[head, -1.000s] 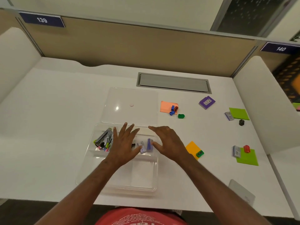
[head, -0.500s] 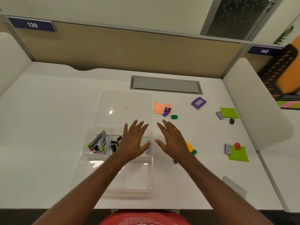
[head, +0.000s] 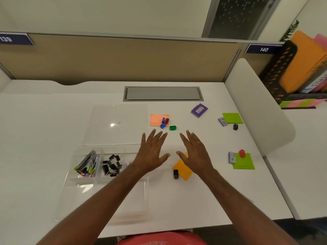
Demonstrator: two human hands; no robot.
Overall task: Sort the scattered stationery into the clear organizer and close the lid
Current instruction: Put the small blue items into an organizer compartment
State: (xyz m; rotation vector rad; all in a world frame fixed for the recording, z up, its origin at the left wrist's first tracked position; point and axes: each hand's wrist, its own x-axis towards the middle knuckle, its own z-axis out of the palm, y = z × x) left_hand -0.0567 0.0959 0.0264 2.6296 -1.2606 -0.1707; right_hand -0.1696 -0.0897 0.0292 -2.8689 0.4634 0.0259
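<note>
Both hands are held flat and spread above the white desk, palms down, nothing gripped in either. The left hand is seen just past the right edge of the clear organizer, fingers splayed and empty. The right hand is seen beside it, fingers likewise fanned out, and the far part of an orange sticky-note pad is covered by it. Whether the palms touch the desk cannot be told.

In the organizer, markers and pens are packed into the far-left compartment, and black binder clips are piled in the compartment next to it. The large near compartment is partly hidden by the left forearm. The clear lid is laid flat on the desk just behind the organizer, off the box.

A black sharpener is found touching the near-left edge of the orange pad. Further back, a salmon sticky pad is topped by blue and red sharpeners, with a green sharpener just beside it. A purple box is seen further right. 2 green sticky pads are noted at the right: the far one with a staple box at its left edge and a black sharpener near it, the near one with a red sharpener on its far edge and a staple box at its left edge.
</note>
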